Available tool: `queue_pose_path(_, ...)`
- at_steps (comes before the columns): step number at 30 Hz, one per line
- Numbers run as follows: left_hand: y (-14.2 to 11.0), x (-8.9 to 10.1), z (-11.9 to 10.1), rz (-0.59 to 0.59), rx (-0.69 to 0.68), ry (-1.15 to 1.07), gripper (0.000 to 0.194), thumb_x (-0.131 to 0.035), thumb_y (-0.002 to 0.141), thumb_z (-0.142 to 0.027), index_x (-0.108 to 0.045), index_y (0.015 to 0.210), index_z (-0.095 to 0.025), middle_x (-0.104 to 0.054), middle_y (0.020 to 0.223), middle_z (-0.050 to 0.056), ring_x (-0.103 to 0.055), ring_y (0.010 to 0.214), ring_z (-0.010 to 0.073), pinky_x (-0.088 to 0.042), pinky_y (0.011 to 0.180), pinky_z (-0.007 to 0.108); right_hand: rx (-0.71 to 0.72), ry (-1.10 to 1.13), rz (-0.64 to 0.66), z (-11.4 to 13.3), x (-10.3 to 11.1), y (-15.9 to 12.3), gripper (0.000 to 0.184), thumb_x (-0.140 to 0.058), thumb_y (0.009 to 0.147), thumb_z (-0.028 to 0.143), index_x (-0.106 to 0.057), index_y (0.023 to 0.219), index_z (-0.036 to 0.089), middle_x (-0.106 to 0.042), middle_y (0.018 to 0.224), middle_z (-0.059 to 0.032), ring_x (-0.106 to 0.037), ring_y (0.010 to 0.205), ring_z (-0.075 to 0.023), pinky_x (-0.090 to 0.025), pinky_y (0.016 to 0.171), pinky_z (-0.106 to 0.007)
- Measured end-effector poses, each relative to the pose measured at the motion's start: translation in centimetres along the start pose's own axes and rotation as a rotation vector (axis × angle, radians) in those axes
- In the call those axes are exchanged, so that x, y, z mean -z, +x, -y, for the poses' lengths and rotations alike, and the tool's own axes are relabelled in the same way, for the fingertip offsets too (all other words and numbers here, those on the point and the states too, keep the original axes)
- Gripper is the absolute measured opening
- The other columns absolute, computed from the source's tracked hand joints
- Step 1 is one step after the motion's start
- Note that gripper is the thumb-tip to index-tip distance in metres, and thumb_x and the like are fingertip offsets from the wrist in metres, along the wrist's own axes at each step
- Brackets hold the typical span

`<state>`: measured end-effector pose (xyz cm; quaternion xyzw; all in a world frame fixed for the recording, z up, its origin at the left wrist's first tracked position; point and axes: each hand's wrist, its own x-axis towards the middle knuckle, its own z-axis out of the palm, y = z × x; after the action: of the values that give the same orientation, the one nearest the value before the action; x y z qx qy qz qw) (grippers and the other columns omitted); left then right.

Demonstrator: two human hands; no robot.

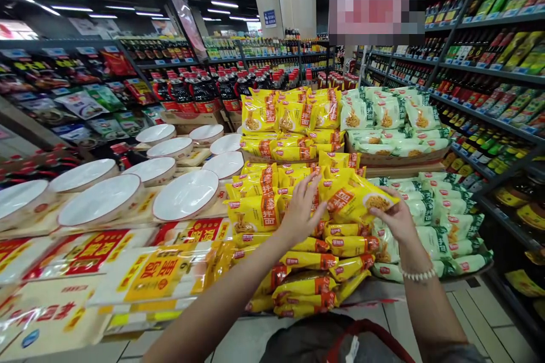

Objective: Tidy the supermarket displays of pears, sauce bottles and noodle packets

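Observation:
A yellow noodle packet with an orange label is tilted above the stacked yellow packets. My right hand pinches its right end between thumb and fingers; a beaded bracelet circles that wrist. Fingers stretched out and apart, my left hand is over the yellow stack, its thumb close to the left end of the raised packet; I cannot tell whether they touch. Beneath and around both hands, more yellow packets lie in layers, with others standing upright on the left side.
Green and white packets are piled on the right. To the left are white bowls and flat packs of noodles. Behind, yellow packets and dark bottles stand higher. Shelves line the right side.

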<state>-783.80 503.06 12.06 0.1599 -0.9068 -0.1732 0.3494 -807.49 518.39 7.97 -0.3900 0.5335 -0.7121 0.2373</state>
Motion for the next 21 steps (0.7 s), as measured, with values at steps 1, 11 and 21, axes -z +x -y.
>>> queue_pose_path(1, 0.9, -0.7, 0.3, 0.040, 0.122, -0.092, 0.061, -0.049, 0.100, -0.035, -0.029, 0.156, -0.023, -0.043, 0.156, 0.016, -0.041, 0.145, 0.0295, -0.036, 0.119, 0.052, 0.021, -0.024, 0.041, -0.1, 0.5, 1.3, 0.060, -0.092, 0.065, 0.035, -0.065, 0.118, 0.028, -0.074, 0.111, -0.0038, -0.070, 0.098, -0.0229, -0.061, 0.085, -0.035)
queue_pose_path(11, 2.6, -4.3, 0.7, 0.044, 0.347, -0.107, 0.005, -0.057, 0.094, -0.023, -0.059, 0.097, -0.020, -0.070, 0.097, 0.007, -0.065, 0.095, 0.0243, -0.053, 0.088, 0.039, -0.068, -0.033, 0.119, -1.6, 0.6, 5.2, 0.062, -0.098, 0.050, 0.038, -0.060, 0.098, 0.025, -0.074, 0.087, 0.0013, -0.071, 0.080, -0.0205, -0.060, 0.072, -0.033)
queue_pose_path(21, 9.8, 2.2, -7.7, -0.045, -0.503, 0.358, 0.018, -0.045, 0.102, -0.017, -0.062, 0.103, -0.021, -0.069, 0.105, 0.004, -0.060, 0.104, 0.0204, -0.045, 0.098, 0.038, 0.060, -0.292, 0.274, 4.6, -0.7, 0.8, 0.048, -0.093, 0.061, 0.043, -0.068, 0.097, 0.024, -0.075, 0.085, -0.0024, -0.071, 0.083, -0.0254, -0.060, 0.081, -0.040)
